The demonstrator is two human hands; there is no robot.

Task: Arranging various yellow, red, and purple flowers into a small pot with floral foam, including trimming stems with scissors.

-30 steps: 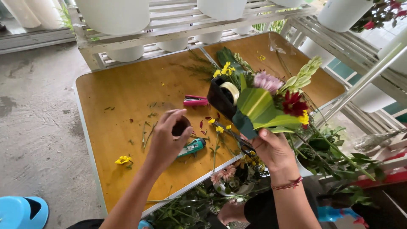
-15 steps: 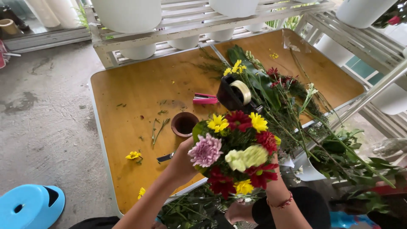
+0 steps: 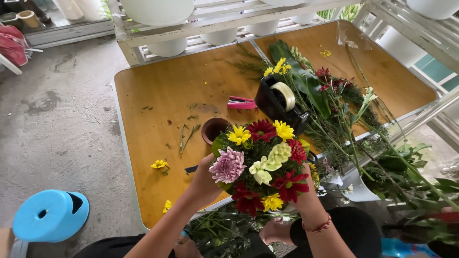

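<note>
Both my hands hold a round bouquet (image 3: 260, 165) of red, yellow, pink and pale green flowers, its blooms facing up at me over the near edge of the wooden table (image 3: 158, 95). My left hand (image 3: 203, 180) grips its left side from below. My right hand (image 3: 306, 193), with a red bead bracelet on the wrist, grips its right side. A small brown pot (image 3: 213, 129) stands just behind the bouquet.
A black tape dispenser (image 3: 279, 102) and a pink stapler (image 3: 241, 102) lie mid-table. Loose stems and leaves (image 3: 334, 110) cover the right side. A yellow flower (image 3: 159, 164) lies near the front left. A blue stool (image 3: 50, 215) stands on the floor. White pots (image 3: 167, 48) sit on shelving behind.
My left hand left the brown pot and joined the bouquet. The bouquet came from the right toward me and turned so that its blooms face up.
</note>
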